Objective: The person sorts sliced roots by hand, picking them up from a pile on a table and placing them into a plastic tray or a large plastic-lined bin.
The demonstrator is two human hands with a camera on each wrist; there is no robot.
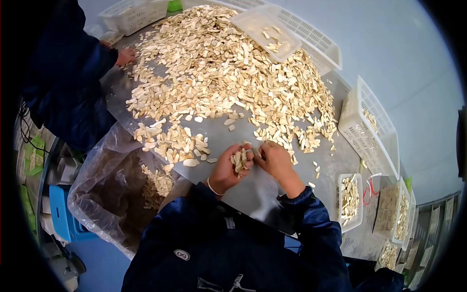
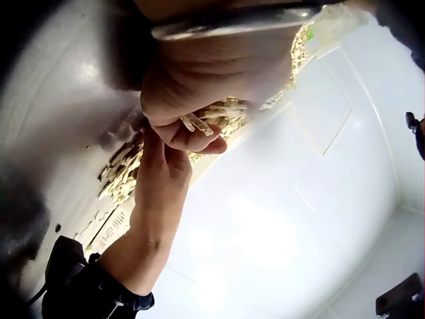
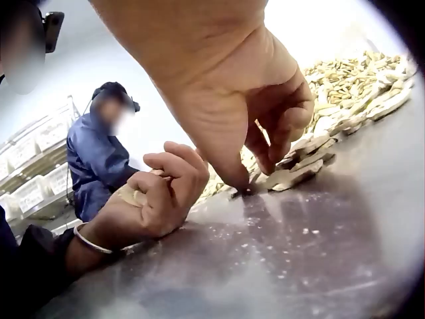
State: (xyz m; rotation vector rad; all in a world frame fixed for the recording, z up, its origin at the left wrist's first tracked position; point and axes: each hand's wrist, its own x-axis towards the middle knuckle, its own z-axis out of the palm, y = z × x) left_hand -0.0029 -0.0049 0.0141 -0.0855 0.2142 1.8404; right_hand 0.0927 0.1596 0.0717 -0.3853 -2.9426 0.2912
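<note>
My left hand (image 1: 227,168), with a white band at its wrist, holds a small bunch of pale dried slices (image 1: 239,159) in its curled fingers. Slice ends (image 2: 196,125) stick out between those fingers in the left wrist view. Close beside it on the right is my right hand (image 1: 277,163), low over the metal table (image 1: 243,194). In the right wrist view, its bent fingers and thumb (image 3: 232,169) point down at flat slices (image 3: 299,174) on the table; I cannot tell whether they pinch one. A large heap of slices (image 1: 219,73) spreads beyond both hands.
A clear tray (image 1: 248,24) rests on the heap's far side. White baskets (image 1: 362,138) and a small tub of slices (image 1: 360,194) stand at right. A plastic-lined container (image 1: 112,194) sits at lower left, near a blue stool (image 1: 61,214). Another person's hand (image 1: 126,57) touches the heap's left edge.
</note>
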